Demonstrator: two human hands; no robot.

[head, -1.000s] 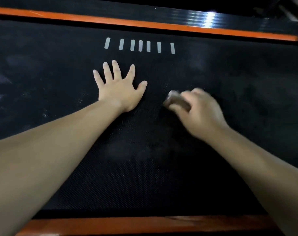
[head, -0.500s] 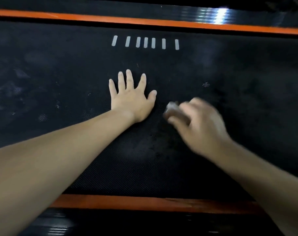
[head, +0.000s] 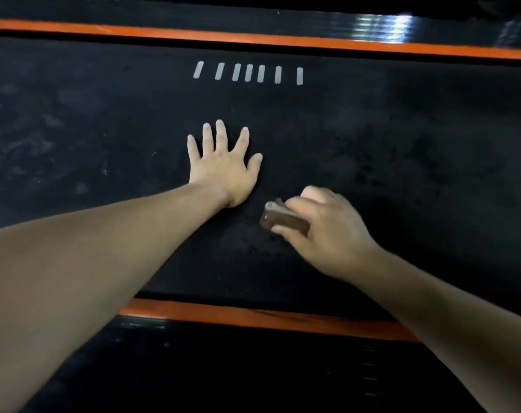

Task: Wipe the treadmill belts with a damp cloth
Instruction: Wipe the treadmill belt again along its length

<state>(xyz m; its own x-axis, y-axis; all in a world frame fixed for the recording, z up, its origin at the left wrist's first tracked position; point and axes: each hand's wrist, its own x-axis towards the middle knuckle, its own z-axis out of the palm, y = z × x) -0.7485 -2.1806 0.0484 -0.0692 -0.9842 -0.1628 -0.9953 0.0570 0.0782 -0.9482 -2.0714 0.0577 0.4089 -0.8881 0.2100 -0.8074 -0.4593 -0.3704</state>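
Cloth (head: 283, 217): a small brown folded wad on the treadmill belt (head: 402, 120), on your side of the row of white marks (head: 249, 73) and a little right of them. Your right hand (head: 327, 234) holds it, grip curled narrow round the wad, thumb on the near edge and fingers over the top, pressing it to the belt. Your left hand (head: 223, 168) lies directly on your side of the white marks, grip wide, fingers spread flat on the belt and holding nothing; it looks like a brace. Around the cloth the belt reads dark and even, with a few small specks just on your side of it, possibly damp. I judge that patch to be in hand. Well left of the white marks the belt carries pale smudges and dusty prints, so that stretch looks undone. Right of the marks there is faint mottling; cannot tell if wiped. The far orange rail (head: 253, 40) runs just beyond the marks, the near orange rail (head: 268, 318) well to your side. Estimate: mid-task, a good part of the visible belt left.
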